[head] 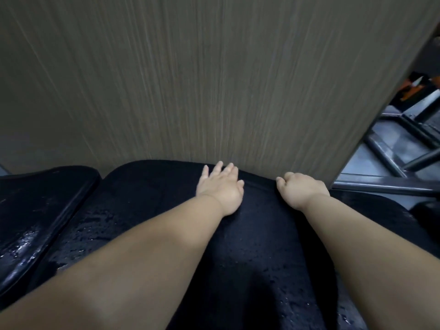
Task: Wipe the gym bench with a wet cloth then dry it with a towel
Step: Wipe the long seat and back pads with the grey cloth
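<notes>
Head view: the towel (250, 236), spread on the wet bench (35, 210), is pressed by the flat-fingered left hand (220, 189) and gripped at its far edge by the curled right hand (301, 189); slow, even pulls are advised.

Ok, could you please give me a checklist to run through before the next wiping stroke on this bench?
1. Black fuzzy cloth lying spread out: ok.
2. Left hand pressing flat on the cloth: ok.
3. Right hand gripping the cloth's far edge: ok.
4. Glossy black padded bench section at left dry: not ok, droplets show.
5. Wet cloth or drying towel: cannot tell.
</notes>
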Tool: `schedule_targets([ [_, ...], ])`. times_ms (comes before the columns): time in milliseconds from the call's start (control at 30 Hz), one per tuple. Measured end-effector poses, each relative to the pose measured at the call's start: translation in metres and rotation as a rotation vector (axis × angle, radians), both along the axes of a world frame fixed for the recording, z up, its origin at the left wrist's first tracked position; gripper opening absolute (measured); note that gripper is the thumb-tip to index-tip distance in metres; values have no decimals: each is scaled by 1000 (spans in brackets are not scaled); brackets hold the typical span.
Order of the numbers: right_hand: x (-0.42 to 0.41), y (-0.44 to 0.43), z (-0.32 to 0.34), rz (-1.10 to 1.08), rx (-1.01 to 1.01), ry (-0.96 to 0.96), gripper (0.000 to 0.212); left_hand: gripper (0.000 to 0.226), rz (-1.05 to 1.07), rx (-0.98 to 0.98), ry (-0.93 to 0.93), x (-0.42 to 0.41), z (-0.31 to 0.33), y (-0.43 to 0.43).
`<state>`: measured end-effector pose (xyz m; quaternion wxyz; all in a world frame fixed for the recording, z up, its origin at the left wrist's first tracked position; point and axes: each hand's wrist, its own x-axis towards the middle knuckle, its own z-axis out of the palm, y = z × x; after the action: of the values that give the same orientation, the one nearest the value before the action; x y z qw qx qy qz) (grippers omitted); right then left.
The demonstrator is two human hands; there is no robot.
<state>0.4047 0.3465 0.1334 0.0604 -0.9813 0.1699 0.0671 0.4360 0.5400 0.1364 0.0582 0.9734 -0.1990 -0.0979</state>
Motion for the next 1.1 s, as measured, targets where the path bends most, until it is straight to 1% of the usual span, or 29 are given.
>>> schedule_targets([
  [100, -17, -29, 2, -38, -48, 8, 42, 56, -87, -77, 27, -27, -4, -39],
  [200, -18, -36, 7, -73, -58, 10, 39, 58, -76, -87, -29, -35, -12, -52],
  [300, -6, -21, 12, -16, -40, 72, 39, 57, -83, -89, -44, -34, -16, -50],
  [400, 12, 4, 8, 80, 54, 71, 39, 57, -83, -88, -44, -35, -17, -50],
  [533, 22, 10, 0, 111, 74, 54, 41, 57, -78, -95, -52, -34, -15, -51],
  [633, 11, -7, -2, 51, 79, 19, 41, 56, -78, -81, -56, -34, -15, -51],
  [700, 1, -21, 1, 23, 45, 27, 40, 56, -78, -77, -55, -34, -15, -50],
  [900, -33, -85, 7, -99, -60, 42, 28, 56, -71, -59, -48, -35, -15, -50],
  [967, -39, -97, 10, -138, -68, 50, 29, 56, -73, -62, -54, -35, -15, -52],
  [1100, -33, -87, 14, -154, -97, 103, 41, 56, -75, -57, -61, -34, -16, -52],
])
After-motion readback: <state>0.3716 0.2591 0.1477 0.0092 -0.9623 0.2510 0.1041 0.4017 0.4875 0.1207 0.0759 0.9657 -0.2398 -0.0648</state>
